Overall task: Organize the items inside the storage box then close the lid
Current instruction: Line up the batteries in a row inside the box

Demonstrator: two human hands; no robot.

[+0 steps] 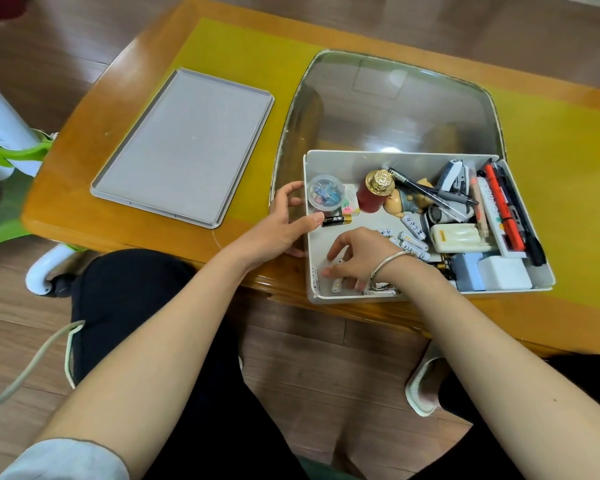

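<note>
A clear-walled storage box with a white bottom stands on the right half of the table. Its grey lid lies flat to the left. Inside are white batteries, a black battery, a round tub of clips, a red bottle with a gold cap, a figurine, pens, markers, a stapler and white and blue blocks. My left hand grips the box's left wall, thumb inside. My right hand reaches into the near left corner, its fingers curled on a white battery.
The wooden table carries a yellow mat. A white and green stand is at the left, with a grey cable on the floor. My knees are under the table's near edge.
</note>
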